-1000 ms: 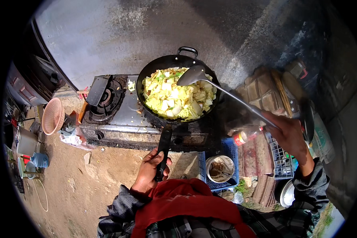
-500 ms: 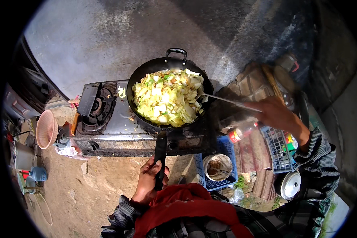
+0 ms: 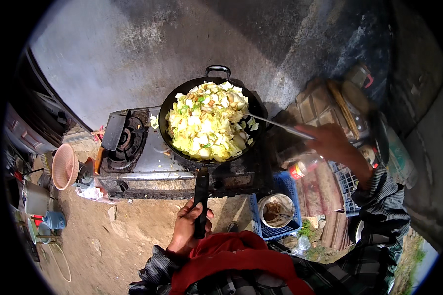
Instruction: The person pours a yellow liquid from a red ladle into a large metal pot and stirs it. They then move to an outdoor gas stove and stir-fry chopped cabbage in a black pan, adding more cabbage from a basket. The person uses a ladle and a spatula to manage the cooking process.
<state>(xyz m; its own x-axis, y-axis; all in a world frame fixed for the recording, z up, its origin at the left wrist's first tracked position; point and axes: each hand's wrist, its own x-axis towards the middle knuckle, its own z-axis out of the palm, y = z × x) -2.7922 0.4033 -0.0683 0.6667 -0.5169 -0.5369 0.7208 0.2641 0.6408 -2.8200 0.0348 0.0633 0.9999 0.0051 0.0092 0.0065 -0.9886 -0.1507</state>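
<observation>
A black wok (image 3: 170, 139) stands on the right side of the gas stove (image 3: 155, 167). Chopped pale-green cabbage (image 3: 206, 123) with bits of green is heaped inside it. My left hand (image 3: 189, 223) is closed round the wok's long black handle (image 3: 202, 191), which points toward me. From the right, my right hand (image 3: 332, 142) grips a long-handled metal spatula (image 3: 280, 125). Its working end is buried in the cabbage at the wok's right side, so its shape is hidden.
A cleaver (image 3: 112, 132) with a wooden handle lies by the left burner (image 3: 130, 140). Below the stove's right side, a white bucket (image 3: 276, 210) sits in a blue crate (image 3: 293, 189). A plastic bottle (image 3: 305, 168) lies farther right. A pink basket (image 3: 65, 166) is at the left.
My right hand and the spatula have shifted slightly left. The cabbage heap has moved toward the wok's left, baring more of its right side. My left hand still holds the handle.
</observation>
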